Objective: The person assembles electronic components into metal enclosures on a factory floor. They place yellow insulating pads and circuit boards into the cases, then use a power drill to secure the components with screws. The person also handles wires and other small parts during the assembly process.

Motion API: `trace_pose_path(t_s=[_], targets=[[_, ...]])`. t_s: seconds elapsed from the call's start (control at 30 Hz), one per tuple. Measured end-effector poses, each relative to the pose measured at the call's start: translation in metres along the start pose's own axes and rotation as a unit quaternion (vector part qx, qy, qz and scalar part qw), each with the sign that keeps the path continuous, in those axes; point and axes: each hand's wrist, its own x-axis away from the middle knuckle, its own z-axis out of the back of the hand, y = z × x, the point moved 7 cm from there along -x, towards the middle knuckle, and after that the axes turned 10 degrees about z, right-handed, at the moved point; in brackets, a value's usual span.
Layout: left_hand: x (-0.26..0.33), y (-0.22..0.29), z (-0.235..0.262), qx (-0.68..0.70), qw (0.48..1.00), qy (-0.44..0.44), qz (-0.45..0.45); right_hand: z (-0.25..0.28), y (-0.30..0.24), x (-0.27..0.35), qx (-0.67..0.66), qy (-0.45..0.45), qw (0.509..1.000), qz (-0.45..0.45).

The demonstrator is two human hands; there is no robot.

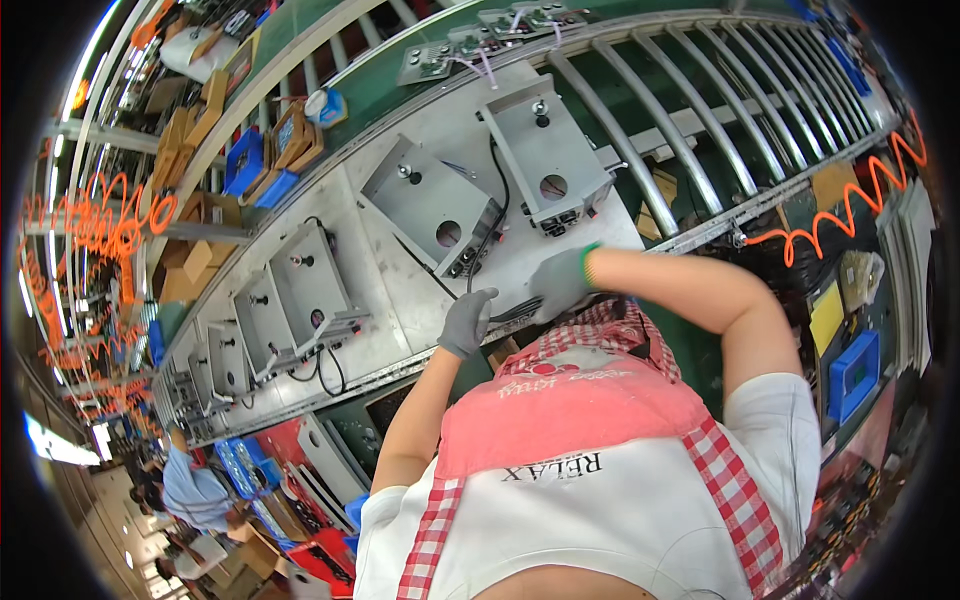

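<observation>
In grey gloves, both my hands work close together at the near edge of the metal conveyor table. My left hand [466, 324] is closed on a black cable [472, 278] that hangs from the grey metal housing [425, 195] just ahead. To its right, my right hand [562, 286], with a green glove cuff, has its fingers curled downward; what they hold is hidden. Dark strands show between the two hands. A second grey housing [540, 145] sits just beyond my right hand, with a round hole, a black knob and connectors along its near end.
More housings [308, 262] line the table to the left. Metal rollers [690, 120] continue at the right. Circuit boards [480, 40] lie beyond the far rail. An orange coiled hose [845, 215] hangs at right, near a blue bin [855, 375]. A co-worker [195, 490] stands at far left.
</observation>
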Motion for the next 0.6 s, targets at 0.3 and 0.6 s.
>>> trace_pose_path(t_s=[0.3,0.6], targets=[[-0.023,-0.02,-0.046,-0.152,0.96,0.049,0.228,0.142,0.034,0.016,0.407,-0.029,0.902,-0.145],[-0.04,-0.032,-0.069,-0.294,0.94,-0.008,0.175,0.237,0.122,-0.139,0.478,0.124,0.869,-0.027]])
